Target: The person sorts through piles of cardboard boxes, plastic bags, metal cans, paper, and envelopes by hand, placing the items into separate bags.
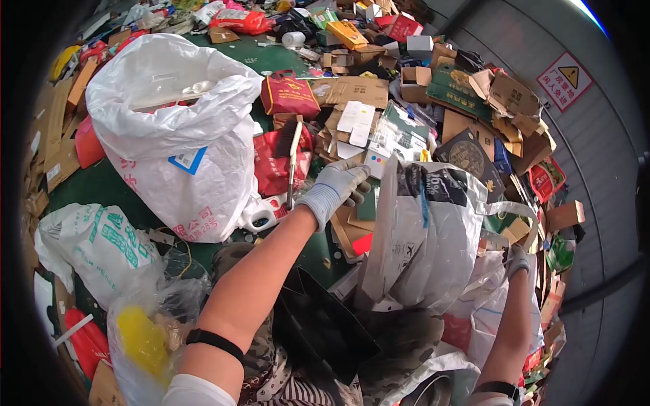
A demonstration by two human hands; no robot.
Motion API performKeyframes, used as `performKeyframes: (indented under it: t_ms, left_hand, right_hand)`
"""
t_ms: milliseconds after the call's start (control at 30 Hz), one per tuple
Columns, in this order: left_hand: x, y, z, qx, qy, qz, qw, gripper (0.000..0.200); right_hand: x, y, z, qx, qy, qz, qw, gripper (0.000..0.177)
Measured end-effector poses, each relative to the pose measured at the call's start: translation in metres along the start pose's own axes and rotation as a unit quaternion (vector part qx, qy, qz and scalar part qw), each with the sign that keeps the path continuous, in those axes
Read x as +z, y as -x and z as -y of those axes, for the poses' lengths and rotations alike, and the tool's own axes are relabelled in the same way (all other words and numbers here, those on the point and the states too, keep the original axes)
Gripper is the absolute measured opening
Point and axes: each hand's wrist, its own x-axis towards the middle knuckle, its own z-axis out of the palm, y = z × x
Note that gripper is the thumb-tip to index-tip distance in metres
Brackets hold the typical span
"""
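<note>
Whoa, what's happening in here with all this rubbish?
A person in grey gloves is working over a floor heaped with cardboard, paper and bags. Their right hand grips the side of a white bag in front of them. Their left hand reaches over the cardboard pile beside a brush; whether it grips anything is unclear.

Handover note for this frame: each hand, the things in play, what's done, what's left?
Left hand: gloved, stretched forward, fingers down over loose cardboard scraps beside a brush; grip unclear.
Right hand: gloved, clutching the white sack at its edge.
Done: the sack bulges, partly filled.
Left: a cardboard pile lies spread over the green floor.
</note>
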Motion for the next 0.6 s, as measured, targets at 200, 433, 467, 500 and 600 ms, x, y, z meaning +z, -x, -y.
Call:
performKeyframes:
  t_ms: [200,433,467,500,600]
  left_hand:
    - [0.016,0.004,0.014,0.022,-0.097,0.011,0.995,0.021]
    - [0.027,-0.009,0.051,0.144,-0.29,0.034,0.945,0.025]
    - [0.034,0.003,0.038,0.125,-0.335,0.032,0.933,0.027]
    - [0.035,0.001,0.043,0.144,-0.422,0.017,0.895,0.029]
    - [0.046,0.016,0.028,0.106,-0.495,0.085,0.858,0.037]
  right_hand:
    - [-0.118,0.013,-0.141,0.048,0.003,-0.329,0.943,0.045]
    - [0.011,0.126,-0.211,-0.026,0.212,-0.202,0.956,0.09]
    - [0.012,0.119,-0.253,-0.031,0.148,-0.133,0.98,0.096]
    - [0.023,0.122,-0.282,-0.02,0.116,-0.157,0.981,0.098]
    - [0.035,0.117,-0.308,0.215,-0.007,-0.117,0.97,0.092]
